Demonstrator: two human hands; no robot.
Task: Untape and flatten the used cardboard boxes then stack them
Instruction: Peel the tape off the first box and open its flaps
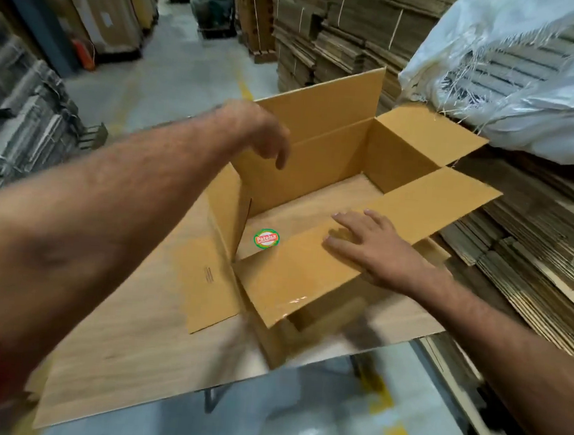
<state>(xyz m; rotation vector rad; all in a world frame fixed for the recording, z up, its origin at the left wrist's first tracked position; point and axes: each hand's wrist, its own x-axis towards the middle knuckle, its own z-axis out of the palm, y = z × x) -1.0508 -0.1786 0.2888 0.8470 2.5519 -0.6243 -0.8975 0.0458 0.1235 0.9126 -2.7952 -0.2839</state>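
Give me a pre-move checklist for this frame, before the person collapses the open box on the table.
1. Top flaps open: ok, all four on the cardboard box are folded out.
2. Box emptied: ok, only bare cardboard shows inside.
3. Right hand placed: ok, flat on the near flap.
4. Left hand placed: not ok, above the left wall, fingers hanging, gripping nothing.
5. Bottom seam untaped: cannot tell, hidden underneath.
6. Room on the table: ok, bare surface at the near left.
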